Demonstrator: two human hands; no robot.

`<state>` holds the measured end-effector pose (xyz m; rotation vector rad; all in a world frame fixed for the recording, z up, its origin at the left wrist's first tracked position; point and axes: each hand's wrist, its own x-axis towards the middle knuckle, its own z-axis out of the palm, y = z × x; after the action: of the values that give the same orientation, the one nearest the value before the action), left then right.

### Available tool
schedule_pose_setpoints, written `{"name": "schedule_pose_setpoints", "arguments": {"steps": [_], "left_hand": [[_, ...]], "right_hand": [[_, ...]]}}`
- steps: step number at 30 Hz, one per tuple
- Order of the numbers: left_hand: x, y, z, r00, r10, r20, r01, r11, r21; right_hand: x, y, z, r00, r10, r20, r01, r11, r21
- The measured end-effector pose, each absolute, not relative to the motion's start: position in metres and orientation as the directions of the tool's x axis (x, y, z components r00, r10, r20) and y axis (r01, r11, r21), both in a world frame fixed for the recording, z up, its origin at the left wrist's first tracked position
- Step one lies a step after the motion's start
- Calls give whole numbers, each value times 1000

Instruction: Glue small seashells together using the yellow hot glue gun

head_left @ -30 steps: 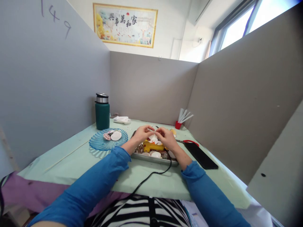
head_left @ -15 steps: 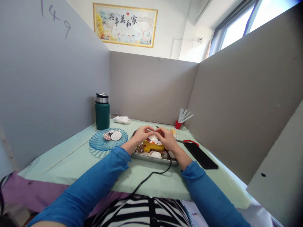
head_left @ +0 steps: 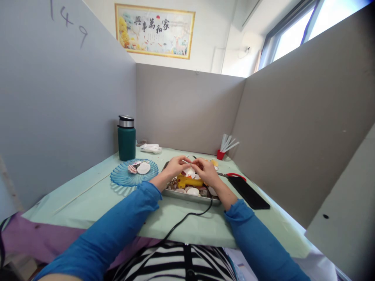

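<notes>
My left hand and my right hand meet fingertip to fingertip above a metal tray. Both are closed in a pinch around something small and whitish, too small and covered to name. Just below the fingers are white shells. A yellow glue gun lies across the tray, its black cord running over the front rim towards me. More pale shells and small brown pieces fill the tray around it.
Left stands a blue glass plate holding shells, with a green bottle behind. To the right lie red-handled pliers or scissors and a black phone-like slab. A red cup holds glue sticks. Grey partitions enclose the table.
</notes>
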<state>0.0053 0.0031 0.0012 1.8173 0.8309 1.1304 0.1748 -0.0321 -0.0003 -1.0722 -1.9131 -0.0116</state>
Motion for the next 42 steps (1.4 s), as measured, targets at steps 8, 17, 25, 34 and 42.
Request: {"name": "schedule_pose_setpoints", "arguments": {"steps": [8,17,25,34,42], "left_hand": [[6,2,2,384,845,372,83,-432,898],[4,5,-1,380,840,387,141,-466,874],[5,1,2,371,841,394,80,-451,889],[5,0,3,359,848,391,53,-436,898],[5,-1,3,346,854,388,104,-446,889]], "right_hand": [[175,-31,-2,-218,665,714,675,631,-382],[176,-31,-1,-209,666,716,673,629,-388],[175,-31,-2,-197,663,722,669,629,-395],[176,-29,-3,-202,660,723,671,631,-389],[176,-30,-2,-211,660,721,678,630,-379]]}}
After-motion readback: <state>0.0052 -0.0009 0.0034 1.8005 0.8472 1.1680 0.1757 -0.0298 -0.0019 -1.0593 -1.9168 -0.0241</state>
